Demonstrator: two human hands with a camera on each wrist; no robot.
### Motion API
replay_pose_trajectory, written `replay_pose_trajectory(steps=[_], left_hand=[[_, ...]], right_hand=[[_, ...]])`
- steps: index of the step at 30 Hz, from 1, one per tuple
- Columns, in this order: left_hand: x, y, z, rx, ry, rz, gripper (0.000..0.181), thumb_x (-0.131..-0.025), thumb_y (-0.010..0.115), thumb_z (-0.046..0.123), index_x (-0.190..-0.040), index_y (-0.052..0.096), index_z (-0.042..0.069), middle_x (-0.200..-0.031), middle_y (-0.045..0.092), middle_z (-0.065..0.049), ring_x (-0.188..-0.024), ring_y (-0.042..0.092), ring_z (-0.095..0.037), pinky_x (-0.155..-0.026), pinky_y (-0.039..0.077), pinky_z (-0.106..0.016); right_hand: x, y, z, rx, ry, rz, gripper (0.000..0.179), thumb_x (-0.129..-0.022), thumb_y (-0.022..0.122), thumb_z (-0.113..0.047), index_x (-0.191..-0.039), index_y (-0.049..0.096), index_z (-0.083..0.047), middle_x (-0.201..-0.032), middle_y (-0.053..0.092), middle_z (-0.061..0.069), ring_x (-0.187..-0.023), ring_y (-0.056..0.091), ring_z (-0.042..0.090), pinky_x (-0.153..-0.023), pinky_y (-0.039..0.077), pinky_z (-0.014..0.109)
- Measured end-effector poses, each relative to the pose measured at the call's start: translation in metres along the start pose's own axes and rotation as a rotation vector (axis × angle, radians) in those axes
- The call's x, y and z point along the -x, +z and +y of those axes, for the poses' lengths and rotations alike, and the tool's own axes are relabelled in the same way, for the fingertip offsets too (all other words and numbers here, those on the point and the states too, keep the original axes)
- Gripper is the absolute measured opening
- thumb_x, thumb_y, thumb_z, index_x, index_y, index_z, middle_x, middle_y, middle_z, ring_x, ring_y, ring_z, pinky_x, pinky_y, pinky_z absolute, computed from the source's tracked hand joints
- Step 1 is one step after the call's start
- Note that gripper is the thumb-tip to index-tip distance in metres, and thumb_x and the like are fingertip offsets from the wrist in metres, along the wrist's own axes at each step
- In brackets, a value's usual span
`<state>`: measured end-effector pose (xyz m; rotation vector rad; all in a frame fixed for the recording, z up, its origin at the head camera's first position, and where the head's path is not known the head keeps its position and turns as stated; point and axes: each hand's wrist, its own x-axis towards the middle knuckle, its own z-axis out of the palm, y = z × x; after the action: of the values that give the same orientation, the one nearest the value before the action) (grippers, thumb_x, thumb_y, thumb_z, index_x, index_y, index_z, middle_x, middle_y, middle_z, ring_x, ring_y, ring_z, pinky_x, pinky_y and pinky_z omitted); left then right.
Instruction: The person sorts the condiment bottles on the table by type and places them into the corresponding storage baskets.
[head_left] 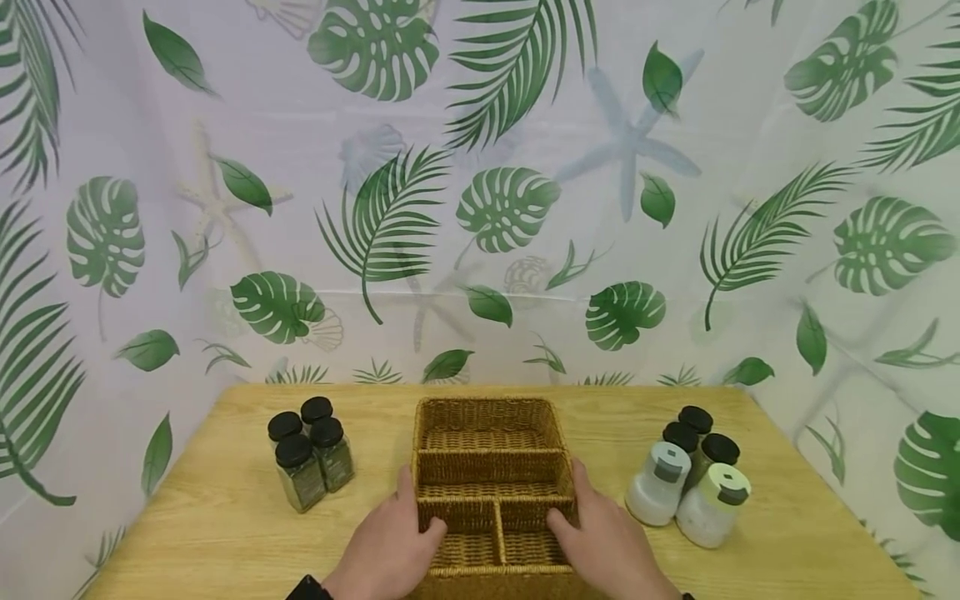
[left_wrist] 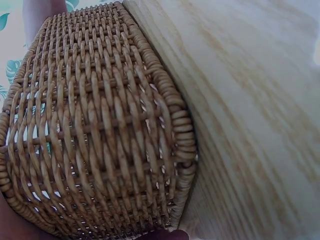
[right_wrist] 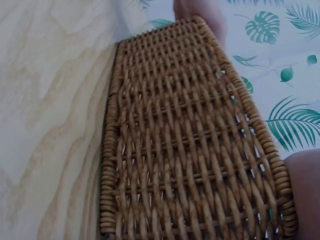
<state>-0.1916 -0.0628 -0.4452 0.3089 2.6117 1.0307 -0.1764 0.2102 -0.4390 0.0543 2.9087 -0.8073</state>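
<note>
A brown woven basket (head_left: pixel 487 451) with several compartments stands near the front of the wooden table. Two wide compartments lie across its back, and a short divider (head_left: pixel 498 533) splits the front into two smaller ones. My left hand (head_left: pixel 393 537) grips the left side, its thumb over the rim and its fingers along the outer wall. On the opposite side, my right hand (head_left: pixel 606 537) grips the rim in the same way. Both wrist views are filled by the basket's woven outer front wall (left_wrist: pixel 95 120), its lower edge close against the table.
Several black-lidded spice jars (head_left: pixel 302 482) are grouped on the left of the table (head_left: pixel 202 517). To the right, a white-lidded bottle (head_left: pixel 654 498) and a yellow-green-lidded bottle (head_left: pixel 705 518) stand before three black-lidded jars (head_left: pixel 696 418). Leaf-printed cloth (head_left: pixel 495 333) hangs around the table.
</note>
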Motion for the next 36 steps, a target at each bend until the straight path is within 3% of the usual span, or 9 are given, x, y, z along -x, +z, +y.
replay_pose_trajectory(steps=[2, 6, 11, 14, 17, 23, 27, 30, 36], left_hand=[[0.000, 0.001, 0.001, -0.009, -0.017, -0.006, 0.086, -0.096, 0.049, 0.039, -0.149, -0.002, -0.007, -0.066, 0.059, -0.009, -0.057, 0.055, -0.022, -0.056, 0.041, -0.043], [-0.001, 0.002, 0.002, -0.035, -0.032, -0.003, 0.087, -0.096, 0.048, 0.041, -0.150, -0.002, -0.007, -0.059, 0.057, -0.008, -0.052, 0.053, -0.022, -0.052, 0.041, -0.043], [0.000, 0.001, 0.002, -0.046, -0.028, 0.007, 0.087, -0.096, 0.048, 0.041, -0.150, -0.001, -0.007, -0.054, 0.055, -0.007, -0.043, 0.048, -0.023, -0.047, 0.036, -0.039], [0.001, 0.002, 0.002, -0.041, -0.024, 0.011, 0.086, -0.096, 0.048, 0.040, -0.150, 0.000, -0.007, -0.051, 0.054, -0.006, -0.040, 0.044, -0.023, -0.044, 0.034, -0.037], [0.001, 0.002, 0.002, -0.044, -0.014, 0.016, 0.086, -0.096, 0.048, 0.039, -0.150, 0.000, -0.007, -0.051, 0.053, -0.006, -0.040, 0.044, -0.022, -0.043, 0.033, -0.037], [0.002, 0.002, 0.003, -0.046, -0.011, 0.018, 0.086, -0.096, 0.048, 0.039, -0.150, 0.000, -0.007, -0.051, 0.054, -0.006, -0.040, 0.044, -0.022, -0.043, 0.033, -0.037], [0.000, 0.000, 0.003, -0.045, -0.012, 0.023, 0.085, -0.095, 0.049, 0.039, -0.149, 0.001, -0.008, -0.051, 0.053, -0.006, -0.039, 0.043, -0.022, -0.042, 0.032, -0.037], [-0.001, 0.001, 0.002, -0.052, -0.017, 0.037, 0.085, -0.094, 0.049, 0.038, -0.149, 0.003, -0.009, -0.049, 0.052, -0.004, -0.038, 0.042, -0.021, -0.040, 0.031, -0.036], [-0.001, 0.004, 0.000, -0.070, -0.034, 0.057, 0.087, -0.091, 0.051, 0.038, -0.147, 0.007, -0.012, -0.051, 0.053, -0.005, -0.040, 0.046, -0.020, -0.039, 0.034, -0.037]], right_hand=[[0.001, -0.001, 0.001, -0.010, -0.003, 0.003, 0.082, -0.093, 0.054, -0.045, -0.152, 0.017, -0.003, -0.121, 0.061, 0.022, -0.056, 0.057, 0.017, -0.051, 0.047, 0.039], [0.005, -0.006, 0.003, 0.012, -0.042, 0.074, 0.079, -0.093, 0.051, -0.052, -0.151, 0.025, -0.005, -0.122, 0.061, 0.022, -0.080, 0.064, 0.028, -0.063, 0.054, 0.046], [0.009, -0.016, 0.005, 0.077, -0.102, 0.204, 0.072, -0.092, 0.041, -0.063, -0.143, 0.044, -0.012, -0.124, 0.061, 0.015, -0.083, 0.063, 0.028, -0.054, 0.051, 0.039], [0.012, -0.025, 0.008, 0.134, -0.168, 0.306, 0.052, -0.095, 0.048, -0.052, -0.131, 0.057, -0.016, -0.119, 0.063, 0.009, -0.085, 0.061, 0.026, -0.059, 0.050, 0.039], [0.014, -0.035, 0.014, 0.215, -0.269, 0.426, 0.035, -0.094, 0.055, -0.037, -0.119, 0.064, -0.015, -0.116, 0.063, 0.009, -0.097, 0.057, 0.026, -0.069, 0.050, 0.041], [0.010, -0.061, 0.026, 0.349, -0.404, 0.588, 0.028, -0.088, 0.061, -0.024, -0.110, 0.068, -0.007, -0.110, 0.062, 0.014, -0.099, 0.051, 0.029, -0.075, 0.049, 0.045], [0.006, -0.074, 0.033, 0.459, -0.397, 0.612, 0.031, -0.083, 0.066, -0.023, -0.106, 0.069, -0.003, -0.109, 0.061, 0.021, -0.095, 0.051, 0.037, -0.068, 0.049, 0.052], [0.006, -0.078, 0.038, 0.520, -0.369, 0.586, 0.036, -0.081, 0.068, -0.025, -0.108, 0.068, -0.001, -0.112, 0.058, 0.026, -0.098, 0.049, 0.044, -0.067, 0.047, 0.058], [0.007, -0.080, 0.046, 0.574, -0.330, 0.526, 0.040, -0.080, 0.071, -0.028, -0.109, 0.067, 0.000, -0.105, 0.059, 0.025, -0.088, 0.051, 0.045, -0.061, 0.049, 0.055]])
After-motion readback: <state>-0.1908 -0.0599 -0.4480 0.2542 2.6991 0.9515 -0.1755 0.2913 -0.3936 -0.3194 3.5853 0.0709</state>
